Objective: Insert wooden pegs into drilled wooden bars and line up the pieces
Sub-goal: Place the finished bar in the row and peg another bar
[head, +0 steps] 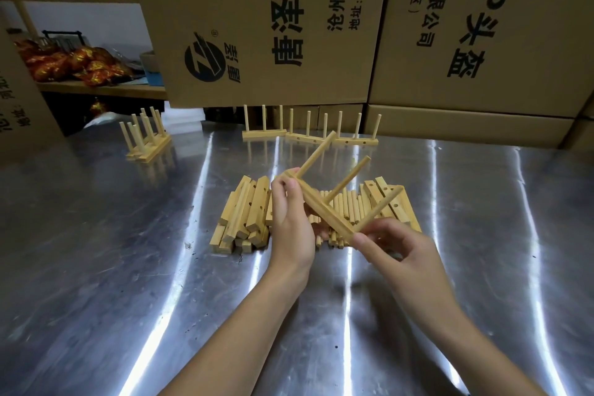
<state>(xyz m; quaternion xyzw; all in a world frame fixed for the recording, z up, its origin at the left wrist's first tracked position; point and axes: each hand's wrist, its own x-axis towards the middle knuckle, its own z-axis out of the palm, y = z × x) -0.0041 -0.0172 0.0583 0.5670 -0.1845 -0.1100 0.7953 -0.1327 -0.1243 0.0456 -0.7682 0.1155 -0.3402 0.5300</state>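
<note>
Fitting the third peg. Above the steel table [96, 267], the left hand [289, 222] grasps the far end of a bar [337, 222], which is held tilted over the stock. Two pegs [348, 178] stand in the bar, and a third peg [379, 210] sits in the near-end hole. The right hand [395, 244] pinches that near end, thumb on top, just beside the peg's foot. To do this step well, we judge that the third peg should be kept square to the bar's face and parallel to its neighbours. We would brace the bar from behind with the left fingers. We would then press along the peg's axis, not levering sideways, until its height matches the others. The finished piece then belongs upright with the row [305, 137] of three at far centre. A cluster [146, 141] of others stands far left. Spare bars [244, 219] and loose pegs [345, 206] lie just beneath the hands. All the writing we can read is printed sideways. The edge box [19, 100] at far left shows "地址". The middle carton [257, 90] bears a round logo with ®, then "唐泽AH", "沧州唐泽" and "地址:河北河". The right carton [530, 42] reads "技有限公司", "(西区)" and "P头盔".
</note>
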